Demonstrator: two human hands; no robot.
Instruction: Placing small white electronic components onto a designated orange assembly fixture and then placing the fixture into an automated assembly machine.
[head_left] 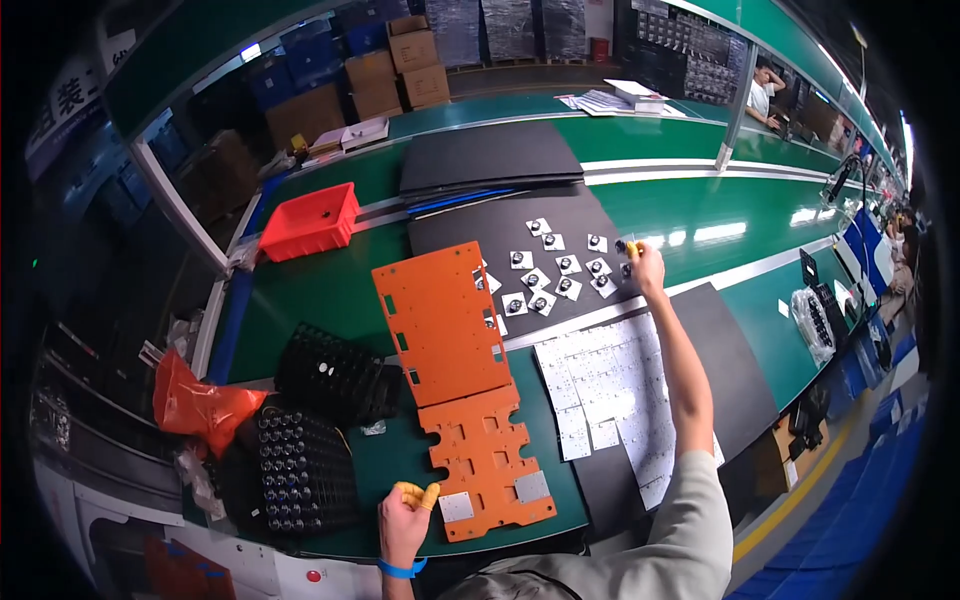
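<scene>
My right hand point(648, 268) reaches out to the far right edge of the black mat. Its yellow-covered fingertips are pinched beside a small black part point(621, 246); whether they grip it I cannot tell. To their left lie several small white square boards point(568, 264) with black round pieces on top. Near the front, my left hand point(405, 522), with yellow finger covers and a blue wristband, is closed beside an orange fixture point(480, 440). Anything in its fingers is hidden. On the fixture's lower part sit two pale square plates point(531, 487). Its upper orange panel point(440, 320) extends away from me.
White board sheets point(610, 385) lie on dark mats under my right forearm. Left are black trays of round parts point(295, 475), an orange bag point(205, 405) and a red bin point(312, 222). Black sheets point(490, 160) are stacked behind. A person point(765, 95) sits far right.
</scene>
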